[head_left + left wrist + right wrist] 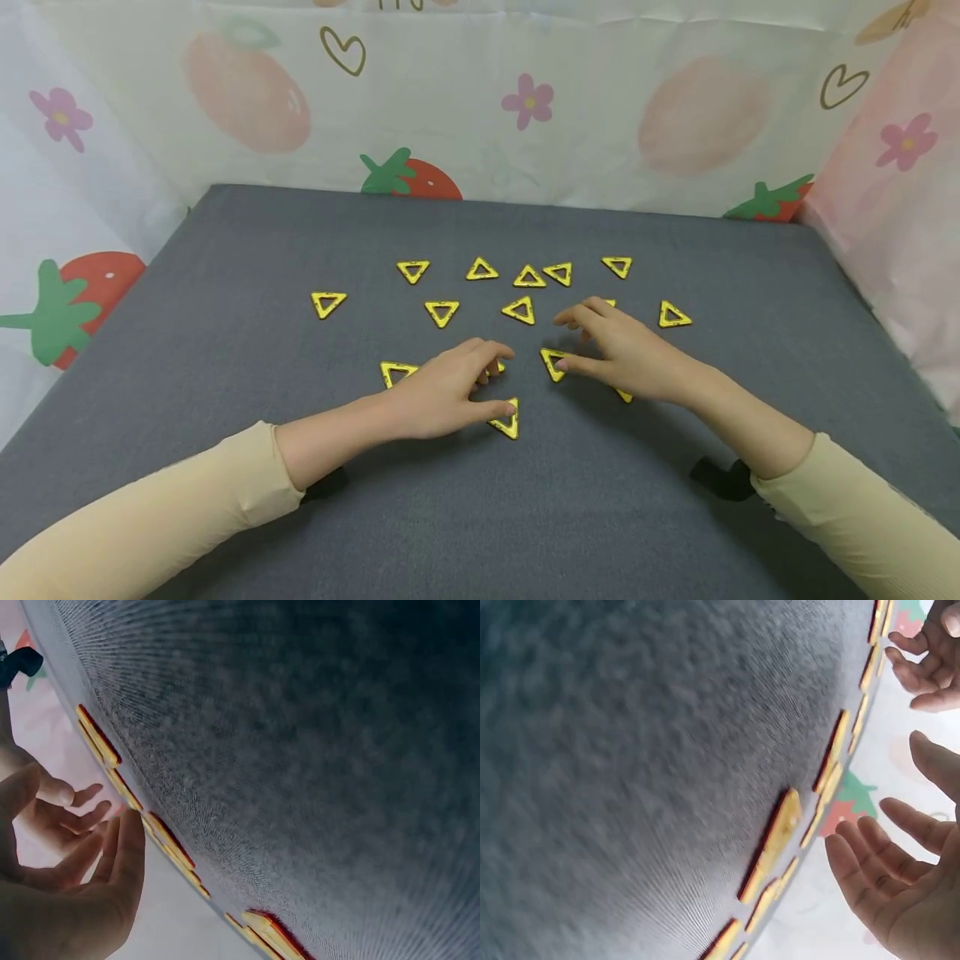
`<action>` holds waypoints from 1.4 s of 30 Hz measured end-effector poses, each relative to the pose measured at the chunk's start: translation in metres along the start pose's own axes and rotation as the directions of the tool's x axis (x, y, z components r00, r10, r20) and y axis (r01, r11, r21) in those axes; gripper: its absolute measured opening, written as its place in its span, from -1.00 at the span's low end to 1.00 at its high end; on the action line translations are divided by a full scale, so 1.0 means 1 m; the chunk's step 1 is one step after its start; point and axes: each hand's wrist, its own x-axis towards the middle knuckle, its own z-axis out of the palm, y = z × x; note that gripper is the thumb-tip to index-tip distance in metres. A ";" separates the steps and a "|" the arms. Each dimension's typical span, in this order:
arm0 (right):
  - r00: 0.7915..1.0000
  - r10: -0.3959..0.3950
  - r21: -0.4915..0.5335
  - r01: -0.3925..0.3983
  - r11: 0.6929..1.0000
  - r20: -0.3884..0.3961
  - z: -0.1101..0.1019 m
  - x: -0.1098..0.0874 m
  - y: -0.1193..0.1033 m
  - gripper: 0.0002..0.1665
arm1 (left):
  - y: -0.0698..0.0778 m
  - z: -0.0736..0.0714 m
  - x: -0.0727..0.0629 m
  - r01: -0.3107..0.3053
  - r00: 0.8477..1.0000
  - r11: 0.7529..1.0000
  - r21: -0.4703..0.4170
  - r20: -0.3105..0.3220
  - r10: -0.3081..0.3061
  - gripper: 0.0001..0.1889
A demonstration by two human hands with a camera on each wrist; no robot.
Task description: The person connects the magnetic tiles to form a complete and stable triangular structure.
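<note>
My left hand [442, 392] hovers low over the grey cloth, fingers loosely bent and nothing held. Its thumb tip overlaps a yellow triangular frame tile [514, 427] in the head view; another triangle [387, 372] is partly covered by the back of that hand. To the right, my right hand [630, 354] is also raised with relaxed fingers, its thumb over the edge of a triangle [550, 367]. A further triangle [625, 397] peeks out below the right hand. Both wrist views show the left hand [82, 900] and right hand [907, 900] with spread, bare fingers.
Several more yellow triangles lie scattered farther back, including one at far left [328, 294] and one at right [675, 322]. Grey cloth [480, 533] covers the table. A patterned curtain [450, 100] rises behind the back edge and along both sides.
</note>
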 end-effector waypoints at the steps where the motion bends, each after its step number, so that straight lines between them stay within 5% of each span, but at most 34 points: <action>1: 1.000 0.002 0.008 -0.002 1.000 0.010 0.001 0.001 0.000 -0.36 | 0.000 0.001 0.000 -0.005 1.000 1.000 0.009 0.012 0.005 -0.37; 19: 0.999 -0.019 0.013 0.018 1.000 0.046 0.016 0.007 0.007 -0.46 | 0.000 0.011 0.004 -0.034 0.994 0.996 0.078 0.103 0.026 -0.43; 42: 0.998 -0.064 -0.046 0.065 0.997 0.004 0.024 0.009 0.010 -0.60 | -0.003 0.012 0.006 -0.102 0.991 0.990 0.097 0.100 0.092 -0.60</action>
